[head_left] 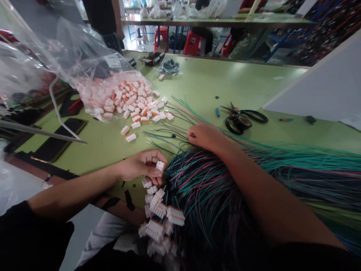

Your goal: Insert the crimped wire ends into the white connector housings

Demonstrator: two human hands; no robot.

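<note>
Between thumb and fingers, my left hand (pixel 142 165) pinches a white and orange connector housing (pixel 160 166). Dark wires run close to its right side. My right hand (pixel 204 137) is closed, its fingers curled down over the loose wire ends (pixel 180 130); whether a wire is inside the grip is hidden. Below the left hand hangs a cluster of wired connector housings (pixel 158 207). A thick bundle of green, pink and dark wires (pixel 197 177) lies under my right forearm and stretches to the right. Loose connector housings (pixel 138 99) spill from a clear plastic bag (pixel 96 71).
Black-handled scissors (pixel 254 114), a roll of black tape (pixel 242 121) and a small blue piece (pixel 218 111) lie beyond my right hand. A dark phone (pixel 59 139) rests at left, near a white cable (pixel 53 98). A white panel (pixel 318 82) stands at right. A person (pixel 103 22) stands across the table.
</note>
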